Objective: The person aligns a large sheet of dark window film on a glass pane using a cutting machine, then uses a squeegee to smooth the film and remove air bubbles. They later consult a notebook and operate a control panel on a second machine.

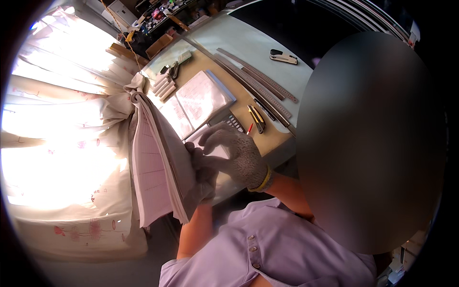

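A thick booklet of lined sheets (pixel 152 167) stands on edge, leaves fanned apart, in front of the window curtain. My left hand (pixel 204 184), in a grey glove, grips its right side; some of its fingers are hidden. My right hand (pixel 236 155), in a grey knitted glove with a yellow cuff, is beside the left one. Its index finger is curved and apart from the thumb, whose tip reaches toward the left hand's fingers. I see nothing between them. Behind the hands lies an open book (pixel 203 98) with a calculator (pixel 234 123) at its near edge.
On the table are a yellow-black box cutter (pixel 256 118), a red-tipped pen (pixel 249 128), metal rulers (pixel 258 83), a stapler (pixel 283 57) and pale rolls (pixel 164 87). A knotted curtain (pixel 71 167) hangs at left. A dark blurred oval (pixel 373 143) covers the right side.
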